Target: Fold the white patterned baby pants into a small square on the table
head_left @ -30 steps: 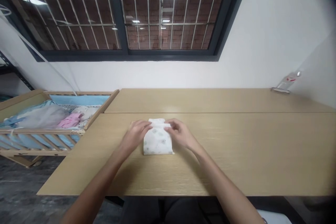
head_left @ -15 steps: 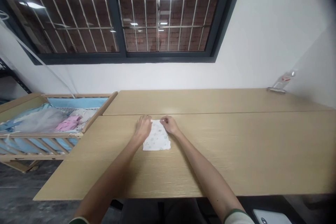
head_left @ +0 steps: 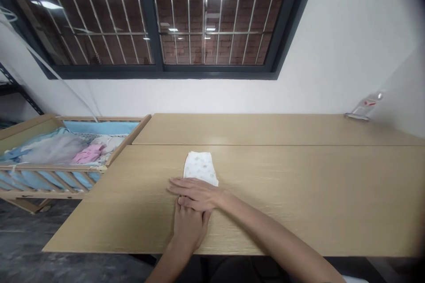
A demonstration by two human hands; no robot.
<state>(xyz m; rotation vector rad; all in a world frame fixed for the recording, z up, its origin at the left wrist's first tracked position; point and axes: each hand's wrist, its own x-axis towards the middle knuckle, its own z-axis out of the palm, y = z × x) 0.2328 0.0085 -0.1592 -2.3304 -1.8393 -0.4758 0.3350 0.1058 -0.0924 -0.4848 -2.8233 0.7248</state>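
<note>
A small white cloth (head_left: 199, 167) with a faint scattered print lies flat on the wooden table, narrower at its far end. My right hand (head_left: 195, 192) reaches across its near edge, palm down, with the fingers stretched out to the left. Just below, my left hand (head_left: 189, 225) rests on the tabletop with its thumb held apart. Its fingertips are partly hidden beneath my right hand. Neither hand is seen gripping anything. The near edge of the cloth is covered by my right hand.
The wooden table (head_left: 282, 194) has a seam along its length. To the left stands a wooden crib (head_left: 63, 169) with blue lining and a pink cloth (head_left: 88, 153) inside. A clear plastic item (head_left: 363, 107) sits at the back right. Behind is a barred window (head_left: 212, 70).
Both hands have moved from the far end of the cloth to its near end. My right hand has opened flat and now crosses over my left. The view has shifted slightly.
</note>
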